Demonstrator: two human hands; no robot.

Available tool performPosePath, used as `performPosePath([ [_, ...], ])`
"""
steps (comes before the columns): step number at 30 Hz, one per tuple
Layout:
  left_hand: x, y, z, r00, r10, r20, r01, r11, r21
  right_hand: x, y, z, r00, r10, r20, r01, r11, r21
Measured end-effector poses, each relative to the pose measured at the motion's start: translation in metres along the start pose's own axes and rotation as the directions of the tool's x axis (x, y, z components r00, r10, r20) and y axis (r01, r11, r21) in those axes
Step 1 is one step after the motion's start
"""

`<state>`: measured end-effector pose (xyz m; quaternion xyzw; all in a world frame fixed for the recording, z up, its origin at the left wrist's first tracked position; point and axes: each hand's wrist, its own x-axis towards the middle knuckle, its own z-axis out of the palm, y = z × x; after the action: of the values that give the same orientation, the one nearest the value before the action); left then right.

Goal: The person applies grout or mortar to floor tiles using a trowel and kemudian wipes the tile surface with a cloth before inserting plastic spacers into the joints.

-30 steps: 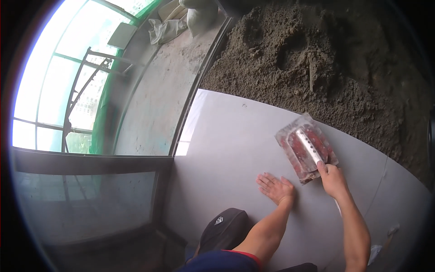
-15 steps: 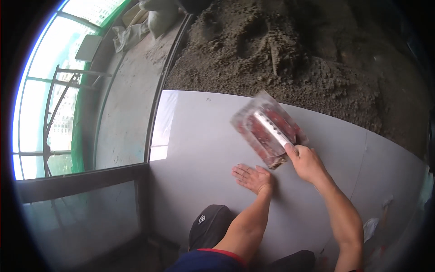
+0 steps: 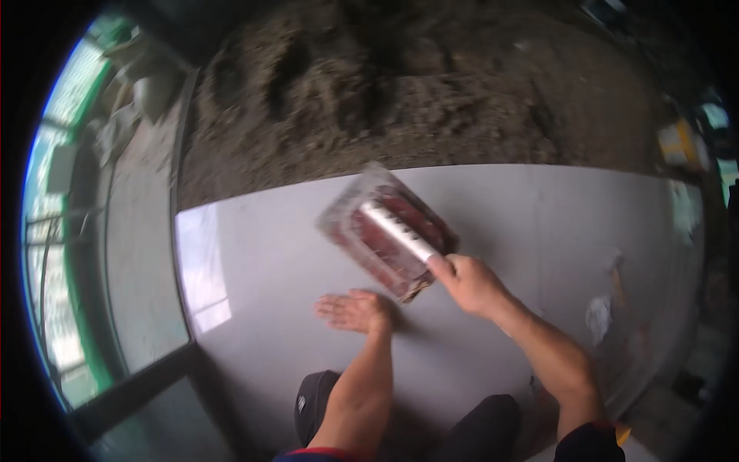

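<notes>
The right hand (image 3: 471,283) is closed around the near end of a pale handle (image 3: 397,229), with the thumb lying along the top of it. This handle belongs to a flat, roughly rectangular tool (image 3: 422,214) with reddish upper face and greyish, dirty borders. The tool is above the middle part of a large light-grey slab (image 3: 269,262), and its far corner reaches about the far edge of the slab. The picture is blurred there, so I cannot tell if the plate touches the surface. Holding the handle at its near end probably lets the arm reach farther, while the wide plate lies turned toward the far left.

The left hand (image 3: 354,311) is open and holds nothing. Its fingers point to the left, rather close together, and the palm seems to rest on the slab, near the tool's near corner. I suppose it is placed so to support the body, because the person leans forward, with the dark-clothed knees (image 3: 493,423) at the near side.

Beyond the far edge lies rough brown, earthy material (image 3: 331,100). On the right, well apart from both hands, there are a crumpled white piece (image 3: 599,317) and a small stick-like object (image 3: 618,283).
</notes>
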<state>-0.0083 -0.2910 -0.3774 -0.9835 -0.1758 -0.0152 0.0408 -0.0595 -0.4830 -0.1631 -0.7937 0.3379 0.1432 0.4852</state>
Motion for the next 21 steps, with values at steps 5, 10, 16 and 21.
performPosePath([
  [5, -0.002, 0.001, 0.009, 1.000, -0.026, 0.009, 0.026, 0.998, 0.061, -0.060, 0.060, -0.002, 0.919, -0.176, -0.354, 0.184, 0.983, -0.012],
  [10, -0.008, 0.010, 0.005, 0.999, -0.011, 0.038, 0.007, 0.997, 0.081, -0.031, 0.110, -0.024, 0.911, 0.248, -0.329, -0.234, 0.969, 0.083],
  [16, 0.009, 0.003, -0.004, 0.996, -0.045, 0.081, 0.031, 0.985, 0.168, -0.083, 0.046, -0.043, 0.898, 0.042, -0.438, 0.022, 0.990, 0.139],
  [21, -0.019, 0.011, -0.007, 0.995, 0.024, 0.098, -0.034, 0.994, 0.102, -0.071, 0.168, 0.019, 0.855, 0.333, -0.397, -0.384, 0.921, -0.056],
])
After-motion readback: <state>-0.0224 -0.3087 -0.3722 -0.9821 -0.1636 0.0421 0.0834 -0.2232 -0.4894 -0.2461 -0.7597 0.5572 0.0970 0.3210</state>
